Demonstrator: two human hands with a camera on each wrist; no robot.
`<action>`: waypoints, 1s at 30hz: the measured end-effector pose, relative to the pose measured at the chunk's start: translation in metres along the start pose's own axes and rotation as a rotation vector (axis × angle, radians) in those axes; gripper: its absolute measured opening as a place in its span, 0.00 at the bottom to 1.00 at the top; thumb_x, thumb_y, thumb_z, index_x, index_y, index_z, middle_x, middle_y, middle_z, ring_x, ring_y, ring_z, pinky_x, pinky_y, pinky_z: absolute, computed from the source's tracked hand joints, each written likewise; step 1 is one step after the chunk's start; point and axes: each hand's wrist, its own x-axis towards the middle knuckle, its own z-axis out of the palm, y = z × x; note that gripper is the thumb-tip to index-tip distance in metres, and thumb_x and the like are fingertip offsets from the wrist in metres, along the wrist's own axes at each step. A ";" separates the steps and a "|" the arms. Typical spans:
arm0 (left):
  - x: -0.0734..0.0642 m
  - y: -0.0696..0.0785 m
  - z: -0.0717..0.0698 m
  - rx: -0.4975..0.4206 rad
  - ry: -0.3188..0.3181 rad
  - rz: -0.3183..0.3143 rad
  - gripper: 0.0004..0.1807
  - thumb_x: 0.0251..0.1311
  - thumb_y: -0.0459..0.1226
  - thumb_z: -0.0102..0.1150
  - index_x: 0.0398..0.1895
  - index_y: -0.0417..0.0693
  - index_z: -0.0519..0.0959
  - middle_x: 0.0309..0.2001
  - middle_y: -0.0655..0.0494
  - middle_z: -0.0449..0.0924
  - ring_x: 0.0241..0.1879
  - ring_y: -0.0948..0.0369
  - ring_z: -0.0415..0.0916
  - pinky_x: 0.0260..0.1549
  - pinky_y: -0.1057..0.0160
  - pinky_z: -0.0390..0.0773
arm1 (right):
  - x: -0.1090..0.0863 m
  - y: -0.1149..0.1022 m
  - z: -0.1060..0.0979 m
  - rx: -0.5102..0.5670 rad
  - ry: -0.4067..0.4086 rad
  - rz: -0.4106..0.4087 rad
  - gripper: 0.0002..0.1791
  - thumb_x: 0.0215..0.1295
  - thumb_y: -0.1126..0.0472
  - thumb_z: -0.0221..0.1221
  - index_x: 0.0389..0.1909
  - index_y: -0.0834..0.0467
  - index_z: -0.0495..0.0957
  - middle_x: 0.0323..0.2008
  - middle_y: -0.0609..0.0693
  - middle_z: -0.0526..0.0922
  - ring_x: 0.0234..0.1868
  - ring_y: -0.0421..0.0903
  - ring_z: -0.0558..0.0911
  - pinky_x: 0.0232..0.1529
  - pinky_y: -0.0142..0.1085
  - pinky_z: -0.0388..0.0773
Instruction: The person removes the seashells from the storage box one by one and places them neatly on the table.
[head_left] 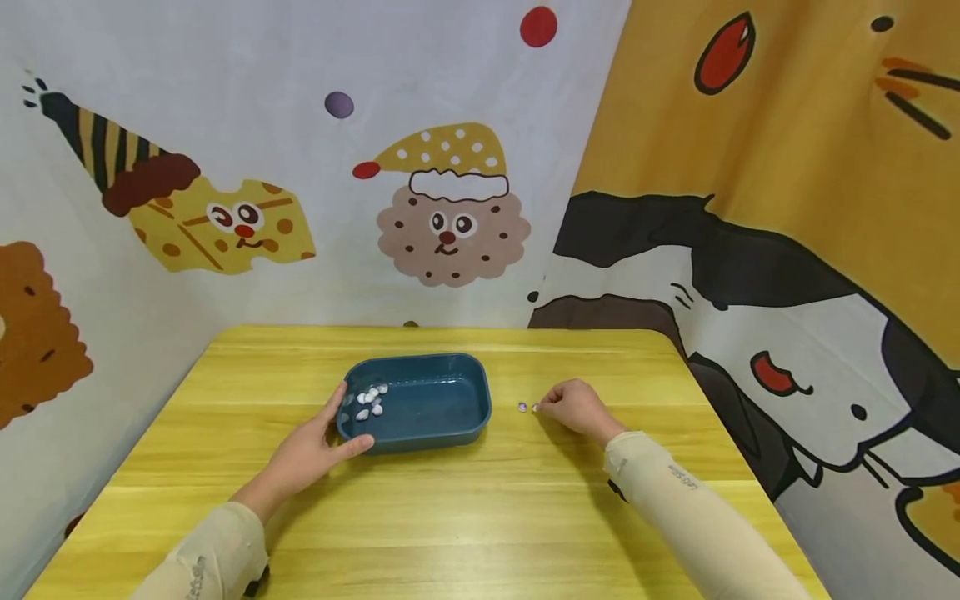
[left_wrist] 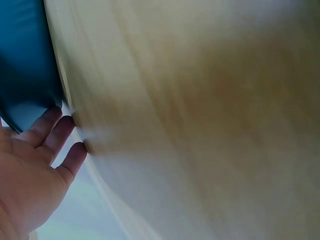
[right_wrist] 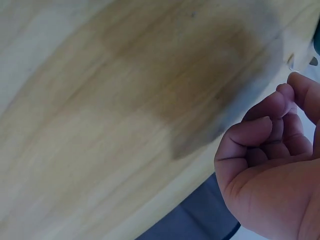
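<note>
A dark blue rectangular tray sits on the table with several small white pebble-like pieces at its left end. My left hand rests against the tray's left front corner, its thumb along the front rim and its fingers by the left side. In the left wrist view, the fingertips touch the tray's edge. To the right of the tray, my right hand pinches one small pale piece at the tabletop with thumb and forefinger. A second such piece lies just left of it.
The yellow wood-grain table extends around the tray and both hands. Behind it hangs a white cloth printed with cartoon figures, with an orange cartoon print at the right.
</note>
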 end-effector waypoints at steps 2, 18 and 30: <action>-0.001 0.001 0.000 -0.001 0.000 0.001 0.64 0.65 0.72 0.60 0.89 0.64 0.30 0.82 0.31 0.56 0.74 0.29 0.67 0.65 0.30 0.75 | 0.001 0.001 0.003 -0.005 -0.002 0.001 0.09 0.71 0.52 0.70 0.37 0.54 0.92 0.37 0.47 0.92 0.30 0.43 0.78 0.32 0.35 0.75; 0.000 0.000 -0.002 0.002 0.010 -0.004 0.64 0.65 0.72 0.60 0.89 0.66 0.31 0.82 0.31 0.58 0.73 0.30 0.69 0.63 0.31 0.77 | 0.005 -0.001 0.007 -0.030 -0.004 0.002 0.09 0.70 0.51 0.71 0.37 0.52 0.91 0.37 0.47 0.91 0.31 0.44 0.78 0.33 0.36 0.74; 0.000 0.001 -0.002 -0.004 0.006 -0.015 0.64 0.65 0.72 0.60 0.89 0.64 0.31 0.82 0.31 0.56 0.75 0.29 0.66 0.65 0.29 0.75 | 0.004 -0.004 0.008 -0.016 -0.009 0.028 0.09 0.70 0.52 0.71 0.36 0.53 0.90 0.37 0.48 0.89 0.31 0.45 0.77 0.32 0.35 0.74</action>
